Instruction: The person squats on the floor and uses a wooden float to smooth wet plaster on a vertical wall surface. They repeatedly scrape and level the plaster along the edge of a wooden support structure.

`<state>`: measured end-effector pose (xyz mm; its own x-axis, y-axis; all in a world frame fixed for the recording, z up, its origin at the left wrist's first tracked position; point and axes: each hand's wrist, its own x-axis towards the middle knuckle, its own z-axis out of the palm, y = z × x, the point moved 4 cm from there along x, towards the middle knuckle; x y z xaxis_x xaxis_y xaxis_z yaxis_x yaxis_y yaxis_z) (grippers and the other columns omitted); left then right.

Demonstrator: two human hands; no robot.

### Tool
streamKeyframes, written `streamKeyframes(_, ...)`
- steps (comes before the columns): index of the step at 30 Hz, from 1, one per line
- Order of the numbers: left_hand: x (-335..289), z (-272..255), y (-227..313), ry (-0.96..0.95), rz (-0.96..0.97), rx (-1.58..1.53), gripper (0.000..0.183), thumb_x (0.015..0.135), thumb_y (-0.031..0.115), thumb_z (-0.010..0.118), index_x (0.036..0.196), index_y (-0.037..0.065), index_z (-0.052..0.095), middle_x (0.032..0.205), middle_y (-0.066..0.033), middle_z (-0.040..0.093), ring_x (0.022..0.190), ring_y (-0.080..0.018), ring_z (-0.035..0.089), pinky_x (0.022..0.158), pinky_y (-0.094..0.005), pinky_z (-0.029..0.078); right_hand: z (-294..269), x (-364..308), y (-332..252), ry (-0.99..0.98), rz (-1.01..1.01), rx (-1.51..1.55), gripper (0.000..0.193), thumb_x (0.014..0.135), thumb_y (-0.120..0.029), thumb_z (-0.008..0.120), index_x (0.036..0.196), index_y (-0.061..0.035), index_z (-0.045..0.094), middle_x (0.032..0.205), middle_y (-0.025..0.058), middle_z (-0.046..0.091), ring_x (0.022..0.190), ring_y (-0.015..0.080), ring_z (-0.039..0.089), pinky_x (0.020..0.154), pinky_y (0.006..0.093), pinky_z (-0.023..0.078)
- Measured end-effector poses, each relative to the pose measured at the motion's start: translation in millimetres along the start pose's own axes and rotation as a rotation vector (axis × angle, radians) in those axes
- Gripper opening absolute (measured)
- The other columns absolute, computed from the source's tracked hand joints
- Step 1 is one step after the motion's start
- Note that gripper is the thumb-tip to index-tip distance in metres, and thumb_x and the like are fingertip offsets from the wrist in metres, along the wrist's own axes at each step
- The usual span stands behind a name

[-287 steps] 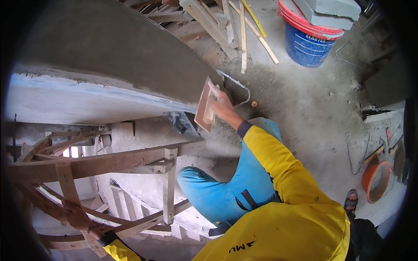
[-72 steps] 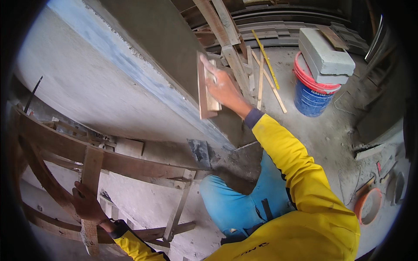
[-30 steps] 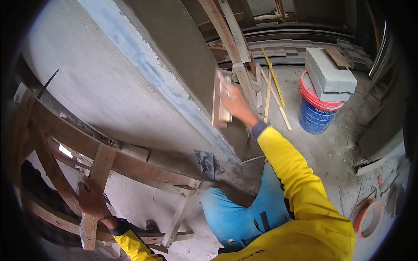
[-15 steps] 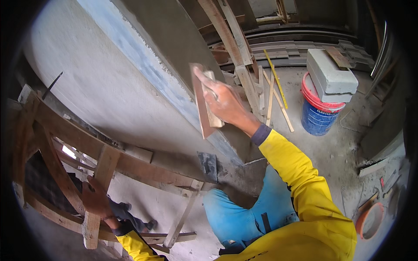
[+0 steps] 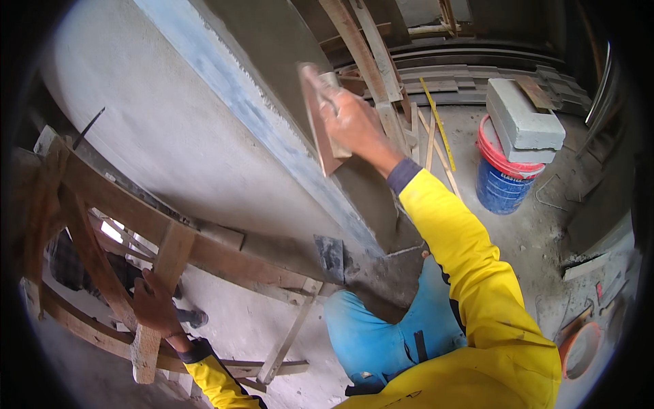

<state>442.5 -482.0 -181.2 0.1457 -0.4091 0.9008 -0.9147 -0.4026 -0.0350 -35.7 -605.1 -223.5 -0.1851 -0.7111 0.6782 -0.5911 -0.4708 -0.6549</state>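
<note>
My right hand is closed around the handle of a flat plastering float. The float's narrow board lies at the dark, damp-looking plaster beside the wall's corner edge; whether its whole face touches cannot be told. Along that corner runs a pale bluish strip, with a smooth light grey wall face to its left. Lower left, my left hand is wrapped around an upright wooden plank of a timber frame, its fingers partly hidden.
Curved timber rails cross the lower left, with a partly hidden person beyond them. To the right, pale blocks rest on a blue bucket with a red rim. A yellow level leans near wooden posts. An orange basin sits lower right.
My right hand has moved the float upward along the corner. My left hand keeps its hold on the plank. The person beyond the timber frame has shifted left.
</note>
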Motion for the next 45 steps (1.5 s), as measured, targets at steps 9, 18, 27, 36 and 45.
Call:
streamKeyframes(9, 1, 1, -1, 0.011, -0.032, 0.006, 0.054, 0.098, 0.053, 0.044, 0.08, 0.007, 0.066, 0.075, -0.016, 0.068, 0.07, -0.0393, 0.066, 0.059, -0.0479, 0.05, -1, -6, -21, 0.037, -0.21, -0.011, 0.063, 0.092, -0.013, 0.048, 0.151, -0.0318, 0.038, 0.127, 0.0243, 0.06, 0.102, 0.0409, 0.063, 0.094, 0.0419, 0.05)
streamKeyframes(18, 0, 0, -11, 0.059, 0.025, 0.021, 0.052, 0.097, 0.051, 0.048, 0.079, 0.007, 0.066, 0.073, -0.0165, 0.067, 0.067, -0.0366, 0.065, 0.057, -0.0454, 0.049, -1, -1, -29, -0.001, -0.241, 0.043, 0.063, 0.092, -0.011, 0.05, 0.149, -0.035, 0.04, 0.133, 0.0212, 0.057, 0.112, 0.0428, 0.06, 0.098, 0.0411, 0.049)
streamKeyframes(27, -4, -4, -1, 0.028, 0.031, -0.068, 0.049, 0.097, 0.049, 0.051, 0.081, 0.006, 0.068, 0.072, -0.016, 0.067, 0.067, -0.036, 0.065, 0.058, -0.0443, 0.049, 1, 10, -14, -0.025, -0.258, 0.003, 0.06, 0.092, -0.013, 0.049, 0.15, -0.0261, 0.039, 0.136, 0.0165, 0.057, 0.11, 0.04, 0.061, 0.098, 0.0424, 0.049)
streamKeyframes(36, -6, -2, 0, 0.06, 0.088, -0.058, 0.048, 0.096, 0.048, 0.052, 0.079, 0.006, 0.066, 0.072, -0.0156, 0.066, 0.066, -0.0364, 0.064, 0.058, -0.0449, 0.048, -2, 18, -3, 0.005, -0.236, -0.029, 0.06, 0.093, -0.013, 0.047, 0.152, -0.0221, 0.037, 0.14, 0.019, 0.053, 0.121, 0.0412, 0.055, 0.103, 0.0404, 0.045)
streamKeyframes(45, 3, -12, -2, 0.063, 0.043, -0.088, 0.045, 0.096, 0.047, 0.053, 0.081, 0.007, 0.067, 0.072, -0.0163, 0.067, 0.068, -0.0362, 0.066, 0.06, -0.0451, 0.05, -9, 58, -2, 0.024, -0.048, 0.084, 0.064, 0.092, -0.015, 0.047, 0.152, -0.0322, 0.034, 0.131, 0.0232, 0.06, 0.119, 0.039, 0.058, 0.103, 0.0404, 0.044)
